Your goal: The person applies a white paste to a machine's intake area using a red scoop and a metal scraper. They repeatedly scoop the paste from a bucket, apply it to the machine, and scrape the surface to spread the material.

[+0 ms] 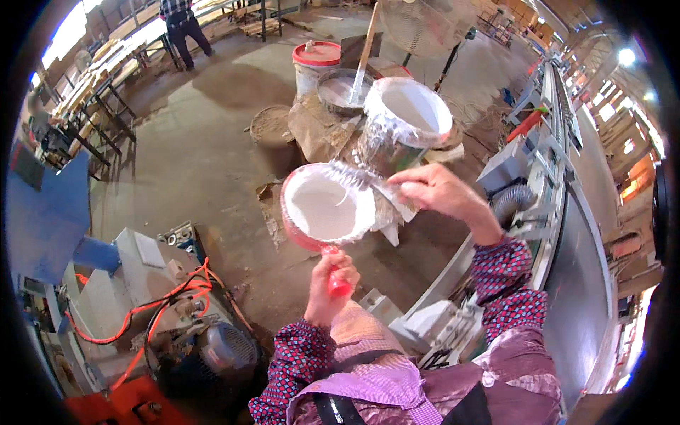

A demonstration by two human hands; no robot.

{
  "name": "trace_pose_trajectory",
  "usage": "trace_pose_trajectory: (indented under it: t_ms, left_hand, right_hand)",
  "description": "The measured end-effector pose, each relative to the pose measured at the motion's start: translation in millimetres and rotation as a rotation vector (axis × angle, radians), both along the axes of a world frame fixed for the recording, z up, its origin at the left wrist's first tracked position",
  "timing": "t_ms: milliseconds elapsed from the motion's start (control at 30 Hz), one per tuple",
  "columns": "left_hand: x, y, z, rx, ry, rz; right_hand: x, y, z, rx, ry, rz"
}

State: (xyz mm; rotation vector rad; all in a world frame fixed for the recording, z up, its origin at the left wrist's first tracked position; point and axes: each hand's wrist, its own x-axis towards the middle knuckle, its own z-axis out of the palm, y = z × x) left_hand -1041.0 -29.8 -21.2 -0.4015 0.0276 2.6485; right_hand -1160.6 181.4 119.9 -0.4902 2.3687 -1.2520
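My left hand (327,287) is closed around the red handle of a plastic dipper (292,221), which is coated inside with white paste. In my right hand (448,198) is a brush (354,177), pinched between thumb and fingers. Its white-smeared bristles lie across the dipper's far right rim. Just beyond the dipper stands a large bucket (375,147), its rim and wall caked with white. A shallow round pan (329,100) sits behind it, with a stick (365,53) standing in it.
A white bucket with a red lid (317,53) stands farther back. Along my right runs a long metal machine (567,177). To the left is a machine with a motor (228,347) and orange cables (163,301). A person (183,28) stands by far-left tables.
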Motion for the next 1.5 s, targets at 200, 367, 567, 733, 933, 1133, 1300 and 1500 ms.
trace_pose_trajectory:
  t_ms: [200, 367, 567, 733, 933, 1133, 1300, 1500]
  left_hand:
    - [-97, 34, -12, 0.021, 0.001, -0.11]
    - [-138, 56, -24, 0.018, -0.083, -0.173]
    - [-174, 61, -19, -0.013, -0.142, -0.204]
    - [-183, 57, -15, -0.073, -0.187, -0.208]
    - [-196, 42, -11, -0.084, -0.247, -0.286]
    - [-211, 27, -6, -0.08, -0.24, -0.408]
    - [-225, 7, -4, -0.095, -0.267, -0.459]
    - [-230, 6, -11, -0.086, -0.231, -0.484]
  right_hand:
    - [-164, -5, 17, 0.625, 0.758, 0.275]
    - [-244, -26, -11, 1.128, 0.808, 0.428]
    - [-207, -16, -23, 1.235, 0.899, 0.706]
    - [-155, -2, -2, 1.31, 0.869, 0.711]
    - [-177, -27, 35, 1.23, 0.634, 0.547]
    - [-240, -45, -28, 1.424, 0.737, 0.382]
    - [-164, -61, -11, 1.461, 0.804, 0.418]
    - [-125, -61, 20, 1.455, 0.525, 0.277]
